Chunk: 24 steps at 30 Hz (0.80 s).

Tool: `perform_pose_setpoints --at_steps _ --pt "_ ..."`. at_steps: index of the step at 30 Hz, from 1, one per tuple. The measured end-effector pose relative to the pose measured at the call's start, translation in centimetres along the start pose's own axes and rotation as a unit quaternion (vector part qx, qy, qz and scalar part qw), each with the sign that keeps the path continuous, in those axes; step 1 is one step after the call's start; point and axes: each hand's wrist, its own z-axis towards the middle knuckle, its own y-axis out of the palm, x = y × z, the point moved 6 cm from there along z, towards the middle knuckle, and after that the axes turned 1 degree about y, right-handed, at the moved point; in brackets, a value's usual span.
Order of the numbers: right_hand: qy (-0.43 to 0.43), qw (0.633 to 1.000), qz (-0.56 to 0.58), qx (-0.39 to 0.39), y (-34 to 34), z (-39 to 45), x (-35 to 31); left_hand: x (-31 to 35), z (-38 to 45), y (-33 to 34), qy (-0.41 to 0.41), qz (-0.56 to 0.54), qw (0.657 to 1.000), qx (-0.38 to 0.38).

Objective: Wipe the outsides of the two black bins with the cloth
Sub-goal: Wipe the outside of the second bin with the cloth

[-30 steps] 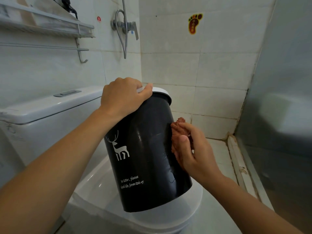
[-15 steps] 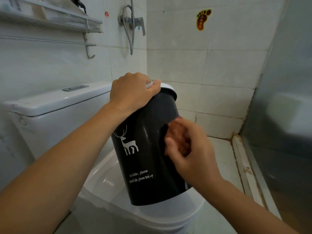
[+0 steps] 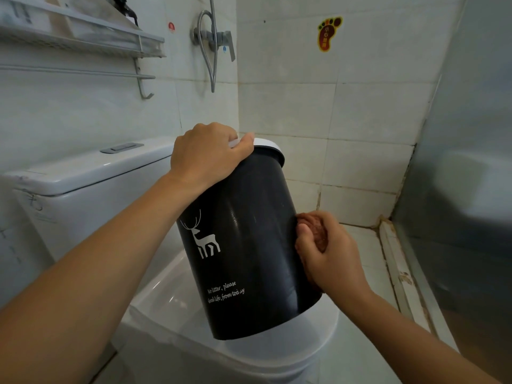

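So, far left is the toilet tank [image 3: 91,173]. The left hand [image 3: 206,155] is curled over the white rim of the black deer-print bin [image 3: 243,245], gripping it tilted above the closed toilet lid [image 3: 277,353]. Over on the bin's right side, the right hand [image 3: 329,253] holds a bunched reddish-brown cloth [image 3: 314,225] pressed against the wall.

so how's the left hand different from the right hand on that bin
The left hand grips the black bin at its white rim, holding it tilted; the right hand sits lower, on the side wall. The left hand holds only the bin; the right hand holds the brown cloth. Both touch the bin.
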Motion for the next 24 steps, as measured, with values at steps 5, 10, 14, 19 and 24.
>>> perform_pose_setpoints --at_steps 5,10,14,19,24 --pt "-0.005 1.000 0.019 0.008 -1.0 0.5 -0.6 -0.1 -0.1 0.2 0.003 0.003 1.000 -0.002" --pt "-0.227 0.969 -0.092 -0.015 0.5 -2.5 -4.7 0.5 -0.1 0.0 0.005 -0.003 1.000 0.010" --pt "-0.158 0.986 -0.056 -0.017 1.0 -2.4 -3.0 0.4 -0.2 -0.1 0.016 -0.017 1.000 0.012" --pt "0.026 0.999 0.038 -0.007 0.2 -0.6 1.8 -1.7 -0.1 -0.1 -0.011 -0.129 0.991 -0.039" --pt "-0.009 0.998 0.066 -0.016 0.1 -0.9 0.8 -2.5 0.4 -0.5 0.002 -0.115 0.985 -0.125"
